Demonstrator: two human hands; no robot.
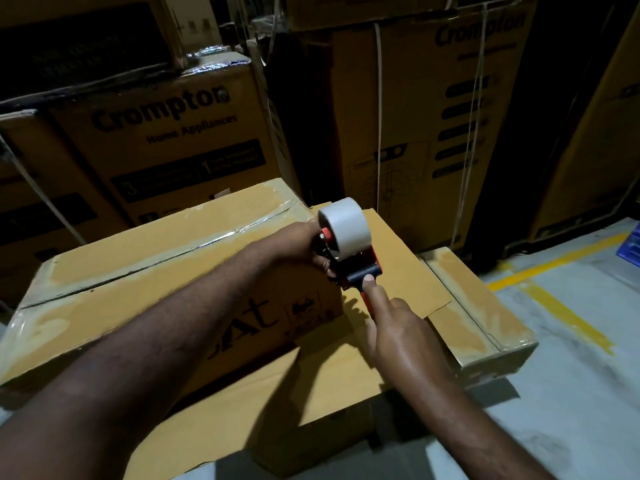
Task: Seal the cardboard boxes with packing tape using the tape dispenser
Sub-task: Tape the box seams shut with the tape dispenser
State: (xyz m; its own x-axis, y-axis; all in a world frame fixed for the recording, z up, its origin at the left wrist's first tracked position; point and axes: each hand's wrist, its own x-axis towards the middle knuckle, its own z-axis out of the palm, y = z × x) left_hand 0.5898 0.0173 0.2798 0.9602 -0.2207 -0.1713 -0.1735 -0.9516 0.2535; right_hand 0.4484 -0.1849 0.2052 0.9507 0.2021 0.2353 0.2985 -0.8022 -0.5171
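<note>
An orange and black tape dispenser (358, 271) with a white tape roll (346, 226) is held above a low plain cardboard box (329, 382). My right hand (398, 327) grips its orange handle, index finger stretched along the black roller. My left hand (304, 242) curls its fingers around the dispenser's front, below the roll's red hub. To the left lies a larger cardboard box (138, 271) with tape along its top seam. A smaller taped box (485, 320) sits at the right, partly under the plain box's flap.
Tall stacked Crompton cartons (166, 133) and roped cartons (433, 133) wall off the back. Grey concrete floor (571, 393) with a yellow painted line (568, 313) lies at the right. A blue crate edge (632, 244) shows at the far right.
</note>
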